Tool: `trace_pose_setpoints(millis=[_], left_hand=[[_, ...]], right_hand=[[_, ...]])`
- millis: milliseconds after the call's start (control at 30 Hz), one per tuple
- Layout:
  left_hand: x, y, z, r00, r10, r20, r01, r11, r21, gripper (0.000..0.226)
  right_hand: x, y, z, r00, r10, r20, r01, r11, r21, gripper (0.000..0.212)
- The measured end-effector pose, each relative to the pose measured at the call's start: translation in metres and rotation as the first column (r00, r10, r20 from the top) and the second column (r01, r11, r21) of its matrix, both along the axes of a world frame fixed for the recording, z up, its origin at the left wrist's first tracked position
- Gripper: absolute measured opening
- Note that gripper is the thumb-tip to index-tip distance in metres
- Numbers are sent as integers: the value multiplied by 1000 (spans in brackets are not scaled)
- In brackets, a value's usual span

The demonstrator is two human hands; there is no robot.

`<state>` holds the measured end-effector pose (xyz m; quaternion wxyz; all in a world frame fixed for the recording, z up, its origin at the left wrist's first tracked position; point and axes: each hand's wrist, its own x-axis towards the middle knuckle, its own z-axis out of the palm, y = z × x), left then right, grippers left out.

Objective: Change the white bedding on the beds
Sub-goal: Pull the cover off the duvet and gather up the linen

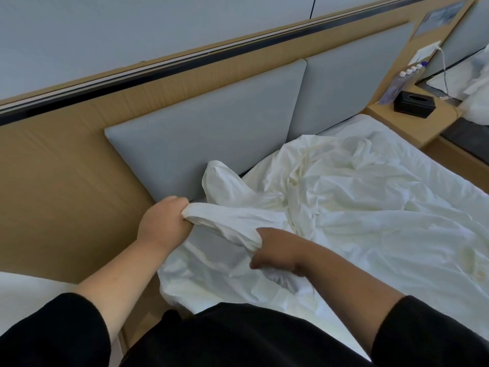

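Black sleeves point(66, 329) frame both hands: the left hand point(165, 223) clenches a bunched edge of the white bedding point(330, 207), and the right hand point(277, 251) grips the same fold just beside it. The bedding lies rumpled across the bed point(397, 260), against the grey headboard point(211, 123). Beyond, a black tissue box point(414, 103) sits on the bedside desk point(391, 120).
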<state>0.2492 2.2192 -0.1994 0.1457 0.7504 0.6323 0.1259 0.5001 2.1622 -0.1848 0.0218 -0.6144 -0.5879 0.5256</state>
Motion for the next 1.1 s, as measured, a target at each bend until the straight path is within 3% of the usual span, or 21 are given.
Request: trace_pose_setpoints(millis=[33,100,167,233,267,300,367,433,467,500,567,667,733,833,900,1000,1100], left_hand=[[0,0,0,992,-18,126,14,999,32,28],[11,-4,10,906,62,419,-39,997,-63,28],[27,-11,20,675,256,692,-92,960,-265,14],[38,-13,34,429,384,818,-30,911,-412,12],[38,-14,39,401,387,831,25,901,-432,20],[35,-12,42,443,361,820,76,897,-436,35],[30,-8,47,674,220,705,147,896,-419,66],[32,-3,47,924,17,382,142,912,-386,84],[35,-1,43,982,-62,179,125,923,-364,88],[36,2,38,995,-102,7,98,929,-356,86],[33,10,27,981,-57,-188,-10,941,-337,65],[20,19,29,971,92,-219,-165,924,-344,40],[15,24,35,972,82,-221,-148,942,-300,37],[19,22,44,937,6,-349,-147,914,-378,47],[24,15,47,873,-104,-476,-169,851,-496,48],[22,10,42,822,-190,-537,-142,845,-516,35],[18,6,20,911,-245,-333,132,936,-326,71]], right_hand=[[-3,-3,-6,988,64,141,-73,995,63,39],[-6,-1,-17,946,24,324,-109,963,246,34],[-3,9,-25,927,-118,357,-53,899,435,12],[6,23,-29,915,-266,302,75,850,521,7],[11,30,-29,910,-323,260,152,844,515,9],[15,36,-26,906,-365,213,217,835,507,12],[16,48,-15,913,-396,100,300,818,491,22],[10,53,-1,930,-367,-33,338,816,468,27],[6,54,6,938,-338,-79,336,827,450,26],[3,53,11,947,-303,-102,317,846,429,24],[0,49,18,971,-221,-92,239,903,357,27],[0,37,10,981,50,186,-90,973,214,62],[1,27,-4,908,147,392,-219,965,147,45],[11,25,-14,838,-105,535,-85,944,318,3],[19,30,-17,831,-224,508,-18,904,427,15],[20,39,-11,937,-203,283,64,900,432,20],[11,43,6,991,-135,-10,129,914,386,17]])
